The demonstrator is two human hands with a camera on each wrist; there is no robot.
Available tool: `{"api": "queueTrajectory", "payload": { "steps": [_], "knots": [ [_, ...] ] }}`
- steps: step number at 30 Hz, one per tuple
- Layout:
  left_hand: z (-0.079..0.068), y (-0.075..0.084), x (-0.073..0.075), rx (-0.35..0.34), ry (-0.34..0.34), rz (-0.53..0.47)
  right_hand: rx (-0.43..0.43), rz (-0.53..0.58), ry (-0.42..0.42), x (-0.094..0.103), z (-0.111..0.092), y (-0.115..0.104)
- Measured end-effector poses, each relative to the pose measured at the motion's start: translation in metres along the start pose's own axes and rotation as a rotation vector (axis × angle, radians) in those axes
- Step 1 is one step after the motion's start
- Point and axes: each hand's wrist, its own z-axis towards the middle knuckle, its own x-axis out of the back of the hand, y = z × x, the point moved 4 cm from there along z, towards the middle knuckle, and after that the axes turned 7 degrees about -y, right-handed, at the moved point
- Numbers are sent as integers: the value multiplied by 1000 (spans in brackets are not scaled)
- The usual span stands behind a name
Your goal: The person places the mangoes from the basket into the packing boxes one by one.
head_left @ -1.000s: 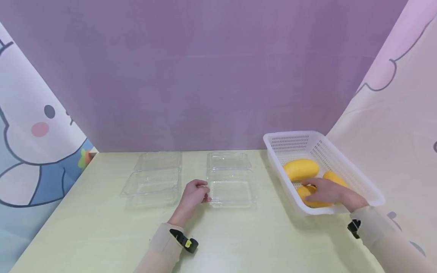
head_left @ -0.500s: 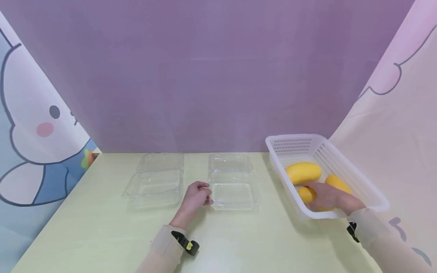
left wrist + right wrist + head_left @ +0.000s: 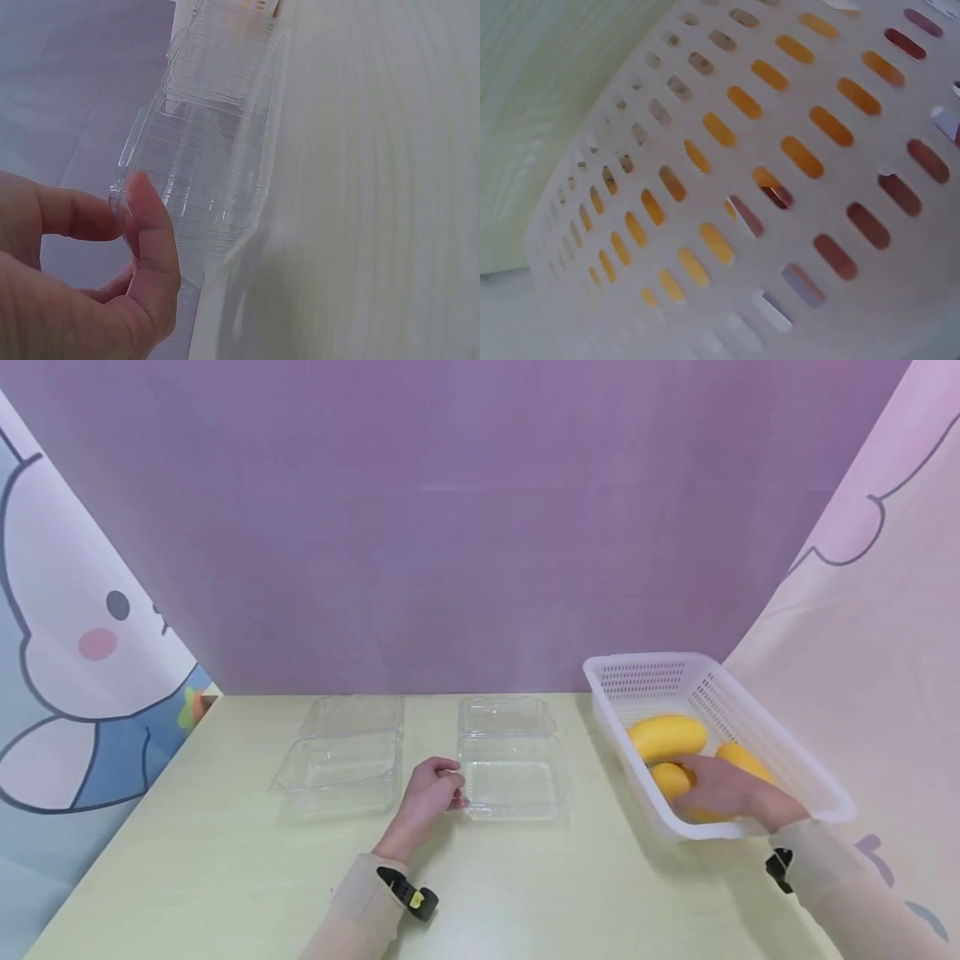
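Note:
My left hand [image 3: 430, 795] pinches the left rim of a clear hinged plastic box [image 3: 517, 777], which lies opened out on the table. The left wrist view shows the thumb [image 3: 150, 225] on the near side of that rim and the other fingers behind it. Over on the right, my right hand [image 3: 720, 789] reaches into a white plastic basket [image 3: 787, 735] and grips a yellow mango [image 3: 670, 779], partly covering it. Two more mangoes lie there: one behind [image 3: 667, 737], another [image 3: 744, 762] beyond the hand. Only the perforated basket wall [image 3: 705, 180] fronts the right wrist view, with yellow behind its slots.
A second clear plastic box [image 3: 341, 764] lies open to the left of my left hand. The pale table [image 3: 510, 885] ends at a purple backdrop [image 3: 480, 527]. Printed cloth panels stand at both sides.
My right hand has worked its fingers further round the front mango, which has turned slightly. The left hand stays at the box rim. The whole view has shifted a little.

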Motion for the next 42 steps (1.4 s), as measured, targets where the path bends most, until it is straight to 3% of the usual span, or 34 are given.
{"api": "queueTrajectory", "payload": {
  "steps": [9, 25, 42],
  "knots": [
    [0, 1, 1, 0, 5, -13, 2, 20, 72, 17, -3, -3],
    [1, 2, 2, 4, 7, -9, 47, 202, 174, 35, -14, -21],
    [1, 0, 0, 11, -11, -22, 97, 290, 230, 44, -27, -62]
  ]
}}
